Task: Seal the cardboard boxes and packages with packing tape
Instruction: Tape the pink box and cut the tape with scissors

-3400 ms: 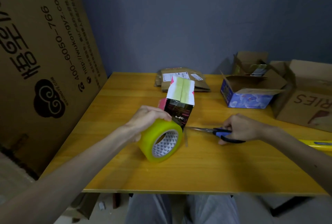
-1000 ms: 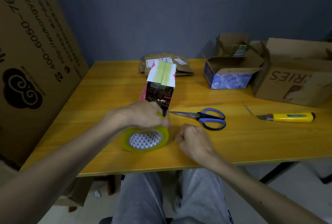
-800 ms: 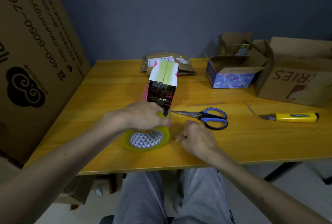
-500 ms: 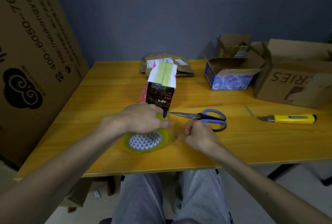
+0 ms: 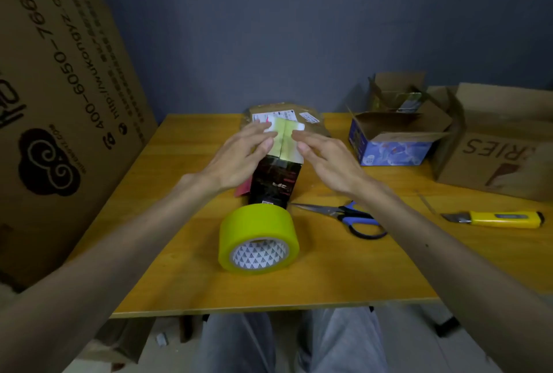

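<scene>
A small dark box (image 5: pixel 275 182) stands upright at the table's middle, its white top flaps crossed by a yellow-green tape strip (image 5: pixel 284 137). My left hand (image 5: pixel 239 157) lies against the box's upper left side, fingers straight and reaching the top. My right hand (image 5: pixel 324 157) mirrors it on the upper right side, fingers straight beside the top edge. A yellow tape roll (image 5: pixel 258 239) stands on its rim right in front of the box, untouched.
Blue-handled scissors (image 5: pixel 350 218) and a yellow utility knife (image 5: pixel 496 219) lie to the right on the wooden table (image 5: pixel 344 276). A flat parcel (image 5: pixel 311 118), an open blue box (image 5: pixel 392 145) and a large brown box (image 5: pixel 502 151) stand behind. A big cardboard sheet (image 5: pixel 59 103) leans at left.
My left hand let go of the tape roll, which now stands on its rim. Both hands rose from the table to the sides of the small box's top.
</scene>
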